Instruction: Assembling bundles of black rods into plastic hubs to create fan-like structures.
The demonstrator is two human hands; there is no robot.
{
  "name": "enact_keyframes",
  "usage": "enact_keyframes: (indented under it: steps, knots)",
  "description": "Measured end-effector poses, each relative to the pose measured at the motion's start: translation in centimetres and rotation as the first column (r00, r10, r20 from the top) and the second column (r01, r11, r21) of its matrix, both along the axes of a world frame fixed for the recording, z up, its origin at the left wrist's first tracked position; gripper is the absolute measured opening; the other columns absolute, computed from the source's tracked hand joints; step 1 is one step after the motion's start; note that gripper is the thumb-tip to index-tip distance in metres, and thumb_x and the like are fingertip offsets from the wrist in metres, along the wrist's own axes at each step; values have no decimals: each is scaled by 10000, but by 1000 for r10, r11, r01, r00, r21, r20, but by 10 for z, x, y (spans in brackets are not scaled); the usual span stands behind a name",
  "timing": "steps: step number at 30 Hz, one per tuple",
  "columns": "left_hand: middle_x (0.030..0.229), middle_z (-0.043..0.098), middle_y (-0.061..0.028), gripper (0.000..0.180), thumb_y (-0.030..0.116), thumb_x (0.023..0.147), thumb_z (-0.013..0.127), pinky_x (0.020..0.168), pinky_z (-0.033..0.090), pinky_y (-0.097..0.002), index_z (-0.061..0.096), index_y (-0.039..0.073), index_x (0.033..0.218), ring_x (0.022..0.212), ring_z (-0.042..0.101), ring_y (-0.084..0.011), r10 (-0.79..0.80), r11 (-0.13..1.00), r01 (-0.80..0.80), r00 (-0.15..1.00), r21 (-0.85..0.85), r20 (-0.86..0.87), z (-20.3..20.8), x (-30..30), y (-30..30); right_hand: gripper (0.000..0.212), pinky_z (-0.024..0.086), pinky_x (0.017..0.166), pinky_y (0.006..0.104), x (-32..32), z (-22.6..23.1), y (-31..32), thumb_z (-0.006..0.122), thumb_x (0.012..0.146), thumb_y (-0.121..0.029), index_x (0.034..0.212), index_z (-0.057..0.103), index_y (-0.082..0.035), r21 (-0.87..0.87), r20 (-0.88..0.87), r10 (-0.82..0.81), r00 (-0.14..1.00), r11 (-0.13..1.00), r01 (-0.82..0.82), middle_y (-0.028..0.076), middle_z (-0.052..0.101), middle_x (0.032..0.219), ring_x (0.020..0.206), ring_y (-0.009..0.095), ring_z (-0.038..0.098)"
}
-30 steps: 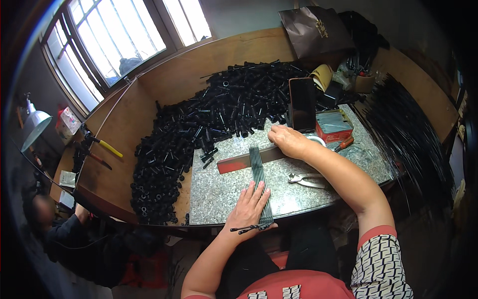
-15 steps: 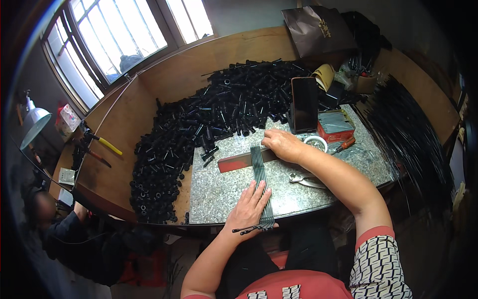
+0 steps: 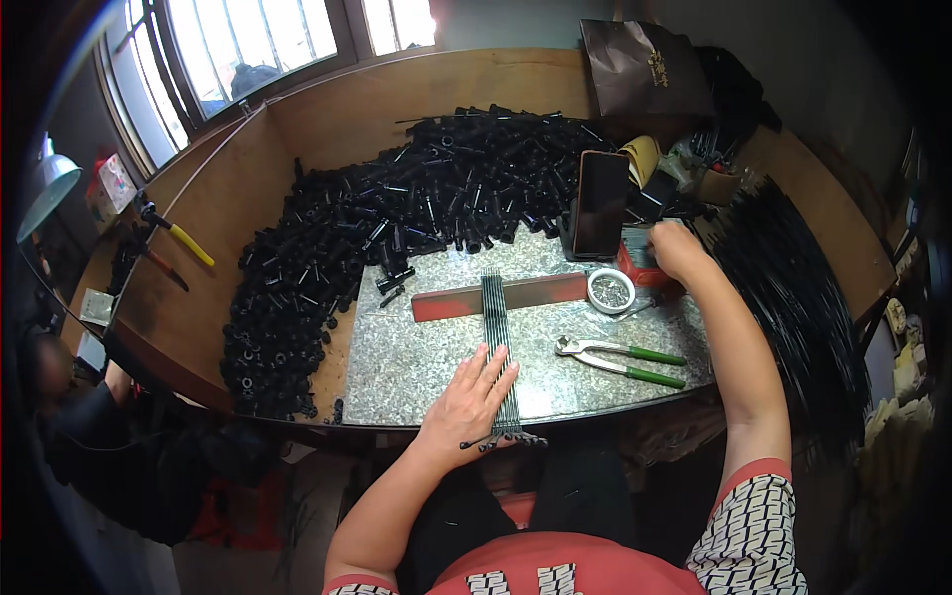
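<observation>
A row of thin dark rods (image 3: 493, 307) lies side by side across a long red-and-grey bar (image 3: 446, 302). Their knobbed ends stick out past the table's front edge. My left hand (image 3: 466, 402) rests flat on the rods near that edge, fingers stretched out. At the right, my right hand (image 3: 678, 250) is over a red box (image 3: 635, 260) of thin grey pieces. Its fingers are curled down, and whatever they pinch is hidden. A round white dish (image 3: 611, 291) of small metal bits stands beside the box. Green-handled pincers (image 3: 625, 359) lie to the right of the rods.
Black tubular parts (image 3: 426, 198) are heaped at the back and left of the speckled tabletop (image 3: 416, 367). A phone (image 3: 600, 203) stands upright behind the dish. Long black rods (image 3: 793, 297) are piled at the right. Wooden walls (image 3: 397, 89) enclose the bench; another person's arm (image 3: 117, 382) shows at far left.
My right hand has left the far end of the rods and bar and moved right to the red box. The pincers now show fully. My left hand stays on the rods.
</observation>
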State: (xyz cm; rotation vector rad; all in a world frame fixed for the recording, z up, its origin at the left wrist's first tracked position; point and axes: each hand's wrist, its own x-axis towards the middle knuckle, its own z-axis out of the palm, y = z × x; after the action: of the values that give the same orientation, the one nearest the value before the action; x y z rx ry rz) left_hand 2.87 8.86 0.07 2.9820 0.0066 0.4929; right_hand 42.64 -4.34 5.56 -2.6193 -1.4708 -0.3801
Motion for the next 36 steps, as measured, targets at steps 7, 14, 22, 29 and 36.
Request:
enact_keyframes:
  steps: [7,14,22,29,36]
  knots:
    - [1440,324,-229,917,566,716,681,1097,273,-503,378,3,1373,1346,282,-432,13,998,-15,1000,-60,-21,2,-1,-4,117,499,759,446,0,-1,-13,666,755,-90,792,654,20,-124,57,-75,996,989,82,230,644,880,856,385,628]
    - [1441,323,-226,900,567,737,674,1097,273,-499,378,4,1373,1342,293,-422,23,998,-25,999,-62,-28,6,-1,-5,130,500,729,446,-19,11,-14,552,812,-73,922,577,-8,3,141,-3,990,1000,2,193,637,909,848,374,626]
    - [1429,348,-222,882,552,714,705,1105,271,-483,416,18,1354,1345,292,-416,31,997,-32,999,-74,-13,5,-3,-5,300,500,729,414,-108,8,52,512,785,-6,1076,546,-75,131,104,422,900,892,-433,138,579,919,884,340,605]
    - [1425,351,-229,903,553,695,721,1092,289,-492,420,4,1346,1335,303,-429,29,998,-30,1000,-48,-7,6,0,-7,351,504,772,383,-129,-24,83,491,841,-63,1173,590,-114,44,59,497,866,865,-499,132,554,933,929,295,593]
    - [1419,356,-235,921,562,683,725,1076,303,-509,422,-10,1338,1329,311,-439,21,999,-22,1000,-35,-12,2,-1,-4,352,507,775,380,-132,-23,89,498,841,-71,1168,620,-114,12,80,446,892,894,-448,135,569,923,937,289,599]
